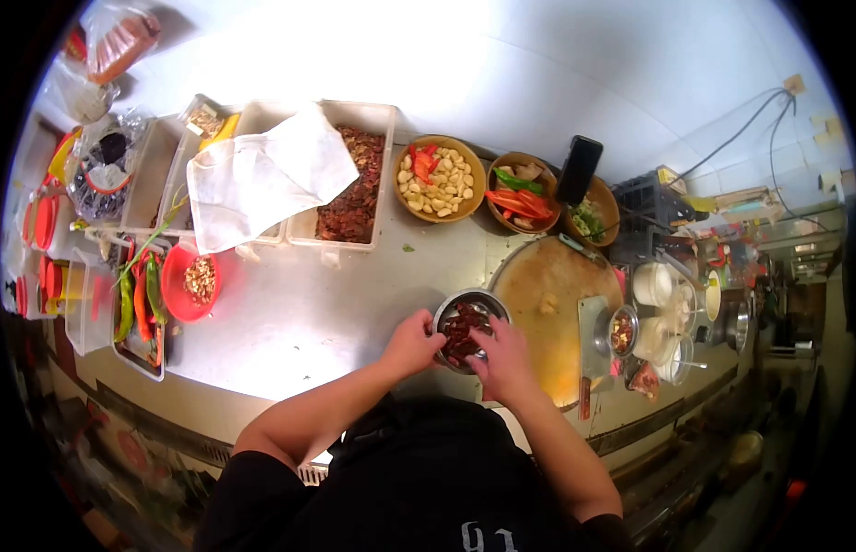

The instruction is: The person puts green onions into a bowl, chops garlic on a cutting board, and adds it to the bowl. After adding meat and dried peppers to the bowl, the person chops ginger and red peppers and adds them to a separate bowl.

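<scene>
My left hand (412, 345) grips the rim of a small metal bowl (488, 296), its thumb over the near-left edge. Dark red pieces that look like dried chilies (461, 333) fill the bowl. From the right, my right hand (504, 361) reaches over the rim. Its thumb and fingers are apart and touch the dark red pieces; whether any piece is between the fingertips is hard to make out. Just right of the bowl lies a round wooden chopping board (536, 276). A cleaver (592, 336) rests on the board's right side, handle toward me.
Behind stand bowls of garlic cloves (451, 184), sliced peppers (520, 204) and chopped greens (588, 221), with a phone (580, 169) upright. At left are a cloth-covered tub (377, 230), a red bowl (175, 296) and a pepper tray (156, 370). Seasoning containers (652, 284) stand right.
</scene>
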### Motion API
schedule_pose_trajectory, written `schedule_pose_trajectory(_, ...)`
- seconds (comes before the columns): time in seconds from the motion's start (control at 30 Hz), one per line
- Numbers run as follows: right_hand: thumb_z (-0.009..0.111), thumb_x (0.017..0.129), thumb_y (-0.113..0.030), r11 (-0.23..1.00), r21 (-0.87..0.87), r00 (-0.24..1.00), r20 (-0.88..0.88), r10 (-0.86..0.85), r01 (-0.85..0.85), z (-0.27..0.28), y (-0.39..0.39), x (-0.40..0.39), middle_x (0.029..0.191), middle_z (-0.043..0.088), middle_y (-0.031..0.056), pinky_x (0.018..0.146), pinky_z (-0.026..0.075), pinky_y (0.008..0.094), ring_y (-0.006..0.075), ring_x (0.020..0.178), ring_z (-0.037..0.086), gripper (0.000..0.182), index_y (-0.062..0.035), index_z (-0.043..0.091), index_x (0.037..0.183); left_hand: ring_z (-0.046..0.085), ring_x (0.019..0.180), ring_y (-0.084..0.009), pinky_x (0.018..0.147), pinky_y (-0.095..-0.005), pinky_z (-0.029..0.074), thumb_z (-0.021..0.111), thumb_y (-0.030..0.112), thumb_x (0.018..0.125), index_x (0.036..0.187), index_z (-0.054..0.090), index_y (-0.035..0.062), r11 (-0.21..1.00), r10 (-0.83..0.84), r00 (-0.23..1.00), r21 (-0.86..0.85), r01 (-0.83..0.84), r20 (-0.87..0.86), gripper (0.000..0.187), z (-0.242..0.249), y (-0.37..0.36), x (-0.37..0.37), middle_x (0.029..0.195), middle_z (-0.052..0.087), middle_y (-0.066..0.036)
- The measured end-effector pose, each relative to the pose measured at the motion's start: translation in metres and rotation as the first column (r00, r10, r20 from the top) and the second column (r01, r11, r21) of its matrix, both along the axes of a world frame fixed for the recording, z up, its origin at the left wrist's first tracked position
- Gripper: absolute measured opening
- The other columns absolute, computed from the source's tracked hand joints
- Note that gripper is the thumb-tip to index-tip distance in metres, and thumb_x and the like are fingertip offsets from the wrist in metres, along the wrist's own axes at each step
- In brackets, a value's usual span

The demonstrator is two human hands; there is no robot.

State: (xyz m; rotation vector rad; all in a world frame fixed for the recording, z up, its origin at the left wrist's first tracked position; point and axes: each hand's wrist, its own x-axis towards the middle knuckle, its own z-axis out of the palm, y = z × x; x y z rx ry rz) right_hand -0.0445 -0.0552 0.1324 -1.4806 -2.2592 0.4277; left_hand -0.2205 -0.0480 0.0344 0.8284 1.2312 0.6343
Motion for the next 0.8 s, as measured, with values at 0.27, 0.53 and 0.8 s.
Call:
schedule_pose_trajectory(0.27,0.069,0.084,-0.011,0.968,-0.216,0.990,0.039,0.135,-0.124,-0.030,-0.019,0.025,0.106,0.066,0.0114,0.085,0.050,0.0417,0.0328,0.094,0.063,0.018,-0.0077,0.069,0.101,0.065,0.061,-0.0202,0.049,-0.0340,0.059,0.064,0.005,0.084,0.091,0.048,0.0000,0.992,-0.073,0.997,-0.101,0.071,-0.013,0.018,-0.007,-0.013,0.006,0.079,0.057,-0.009)
schedule_pose_trajectory(0.53,0.068,0.084,-0.014,0.990,-0.136,0.994,-0.111,0.018,-0.033,0.003,-0.030,0.031,0.100,0.064,0.0115,0.075,0.053,0.0416,0.0317,0.088,0.063,0.018,-0.0067,0.067,0.100,0.065,0.060,-0.0203,0.048,-0.0337,0.057,0.063,0.004,0.084,0.092,0.048,0.0000,0.995,-0.095,0.995,-0.022,0.094,-0.012,0.018,-0.017,-0.016,0.031,0.079,0.057,-0.009)
schedule_pose_trajectory(0.8,0.068,0.087,-0.017,0.960,-0.278,0.988,-0.144,-0.059,0.017,-0.030,-0.021,0.106,0.103,0.064,0.0147,0.080,0.053,0.0388,0.0321,0.094,0.064,0.025,-0.0052,0.067,0.108,0.064,0.060,-0.0199,0.046,-0.0319,0.056,0.063,0.002,0.084,0.091,0.046,0.0001,0.997,-0.067,0.996,-0.043,0.064,-0.065,0.018,0.005,-0.015,0.062,0.079,0.055,-0.009)
